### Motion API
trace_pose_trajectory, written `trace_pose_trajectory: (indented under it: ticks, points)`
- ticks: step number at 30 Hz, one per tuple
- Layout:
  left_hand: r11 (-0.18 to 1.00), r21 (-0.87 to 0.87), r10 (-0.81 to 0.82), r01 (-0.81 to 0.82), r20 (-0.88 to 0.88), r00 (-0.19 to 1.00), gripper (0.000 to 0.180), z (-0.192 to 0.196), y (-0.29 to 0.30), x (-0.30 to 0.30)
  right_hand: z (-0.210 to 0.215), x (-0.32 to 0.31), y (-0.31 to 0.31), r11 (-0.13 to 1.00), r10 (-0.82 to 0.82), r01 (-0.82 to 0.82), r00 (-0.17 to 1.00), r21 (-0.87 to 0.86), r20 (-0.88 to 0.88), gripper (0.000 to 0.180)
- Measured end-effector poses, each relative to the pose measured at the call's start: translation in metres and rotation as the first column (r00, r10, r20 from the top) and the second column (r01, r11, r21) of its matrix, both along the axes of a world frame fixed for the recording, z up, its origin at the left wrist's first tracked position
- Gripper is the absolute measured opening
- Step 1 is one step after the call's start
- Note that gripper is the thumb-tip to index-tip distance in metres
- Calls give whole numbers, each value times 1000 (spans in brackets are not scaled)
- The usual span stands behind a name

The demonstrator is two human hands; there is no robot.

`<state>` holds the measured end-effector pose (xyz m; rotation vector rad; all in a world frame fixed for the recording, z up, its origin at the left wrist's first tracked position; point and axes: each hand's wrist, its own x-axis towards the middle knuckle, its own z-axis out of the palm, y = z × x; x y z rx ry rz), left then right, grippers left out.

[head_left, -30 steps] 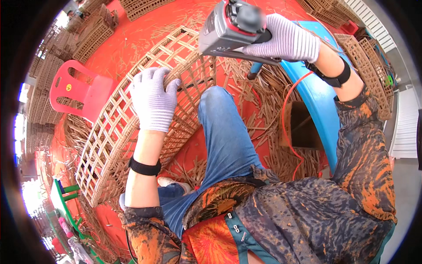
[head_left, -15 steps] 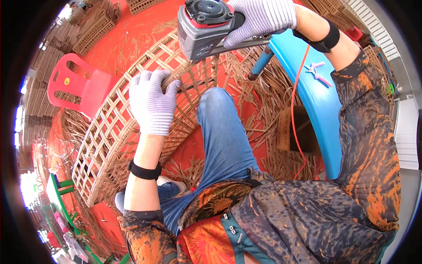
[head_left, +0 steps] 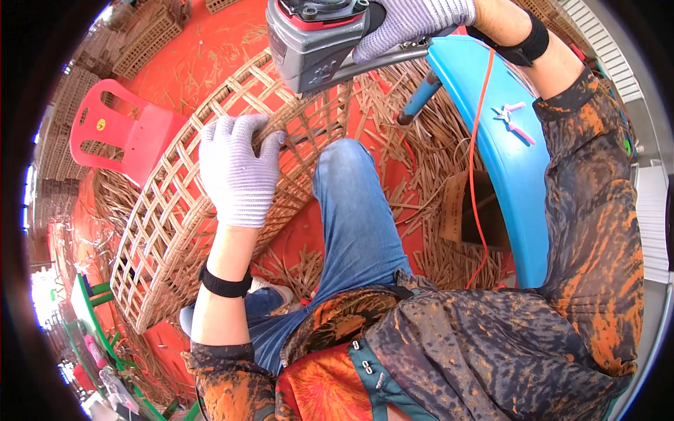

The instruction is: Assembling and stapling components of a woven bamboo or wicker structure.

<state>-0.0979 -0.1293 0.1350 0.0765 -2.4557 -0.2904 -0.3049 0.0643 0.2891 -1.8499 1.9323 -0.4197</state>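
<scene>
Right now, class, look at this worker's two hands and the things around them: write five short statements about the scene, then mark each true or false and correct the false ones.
1. The left hand rests on the woven lattice panel. True.
2. The right hand is bare. False: it wears a knitted glove, like the left.
3. The right hand grips a grey and red power tool. True.
4. The plastic chair beyond the panel is green. False: it is red.
5. A small pair of pink-handled pliers lies on the blue plastic seat. True.
</scene>
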Motion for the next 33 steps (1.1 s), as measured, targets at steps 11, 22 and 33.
trace_pose_trajectory:
  ticks: [11, 22, 33]
  points:
    - [999, 19, -33, 34, -52, 998, 25, 2, 3, 3, 10, -5, -7, 993, 87, -84, 996, 80, -25, 31]
    - [1000, 16, -4, 5, -30, 1000, 25, 0, -1, 5, 3, -9, -17, 991, 74, -86, 990, 105, 117, 33]
    - [1000, 18, 5, -5, 3, 1000, 27, -4, -6, 2, 23, 17, -15, 928, -187, 179, 982, 328, -5, 23]
